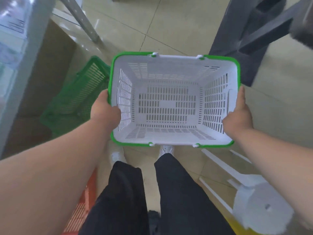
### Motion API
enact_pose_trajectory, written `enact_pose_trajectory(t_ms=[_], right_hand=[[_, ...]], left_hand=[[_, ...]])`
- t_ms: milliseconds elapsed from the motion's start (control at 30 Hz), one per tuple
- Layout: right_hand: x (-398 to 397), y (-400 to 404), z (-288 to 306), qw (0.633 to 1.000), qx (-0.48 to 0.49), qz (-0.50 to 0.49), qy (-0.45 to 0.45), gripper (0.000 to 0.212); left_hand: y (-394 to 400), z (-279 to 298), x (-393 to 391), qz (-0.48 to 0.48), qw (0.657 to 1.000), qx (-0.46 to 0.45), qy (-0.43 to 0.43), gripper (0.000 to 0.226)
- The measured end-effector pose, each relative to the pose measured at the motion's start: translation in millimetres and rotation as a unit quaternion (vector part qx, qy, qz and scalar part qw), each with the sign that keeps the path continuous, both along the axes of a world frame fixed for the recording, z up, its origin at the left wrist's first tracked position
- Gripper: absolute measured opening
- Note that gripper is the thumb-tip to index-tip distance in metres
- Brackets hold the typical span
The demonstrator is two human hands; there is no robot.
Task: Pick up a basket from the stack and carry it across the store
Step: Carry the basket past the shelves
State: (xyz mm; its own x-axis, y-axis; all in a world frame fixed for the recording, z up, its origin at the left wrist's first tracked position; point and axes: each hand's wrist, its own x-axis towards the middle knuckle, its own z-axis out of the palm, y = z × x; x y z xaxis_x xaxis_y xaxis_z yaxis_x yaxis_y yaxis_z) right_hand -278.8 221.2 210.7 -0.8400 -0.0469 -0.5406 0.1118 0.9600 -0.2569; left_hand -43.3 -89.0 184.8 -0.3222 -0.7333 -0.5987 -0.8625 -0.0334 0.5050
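1. A white slotted basket [167, 106] with a green rim and folded-down green handles is held in the air above the tiled floor [177, 31], level and empty.
2. The left hand [105, 110] is clamped over the basket's left rim, thumb inside the wall.
3. The right hand [238, 114] is clamped over the right rim in the same way.
4. A green basket [79, 92] stands on the floor just left of it, beside a cardboard box [50, 68].
5. An orange basket [83, 206] shows at the lower left, by the person's dark trousers [177, 197].

White slotted basket [174, 102] with green rim, green basket [79, 94], orange crate [83, 204], black trousers [177, 192]
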Motion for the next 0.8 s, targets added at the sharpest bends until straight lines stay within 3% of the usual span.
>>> enact_pose_trajectory(t_ms=[167, 367, 633, 800], right_hand=[[38.5, -84.4, 56.2, 0.996, -0.015, 0.083, 0.000, 0.104], [71.0, -204.8, 61.0, 0.989, -0.009, 0.144, -0.016, 0.104], [108.6, -334.6, -18.3, 0.955, -0.023, 0.290, -0.056, 0.092], [105.6, -369.1, -81.9, 0.929, -0.003, 0.361, -0.076, 0.094]], left_hand=[[-43.4, 50.0, 81.7, 0.069, 0.997, -0.027, 0.021, 0.038], [-67.1, 56.8, 172.0, 0.223, 0.973, -0.055, 0.021, 0.045], [-93.5, -14.1, 249.3, 0.394, 0.918, -0.036, 0.000, 0.041], [-106.7, -70.1, 260.4, 0.415, 0.909, -0.029, -0.019, 0.043]])
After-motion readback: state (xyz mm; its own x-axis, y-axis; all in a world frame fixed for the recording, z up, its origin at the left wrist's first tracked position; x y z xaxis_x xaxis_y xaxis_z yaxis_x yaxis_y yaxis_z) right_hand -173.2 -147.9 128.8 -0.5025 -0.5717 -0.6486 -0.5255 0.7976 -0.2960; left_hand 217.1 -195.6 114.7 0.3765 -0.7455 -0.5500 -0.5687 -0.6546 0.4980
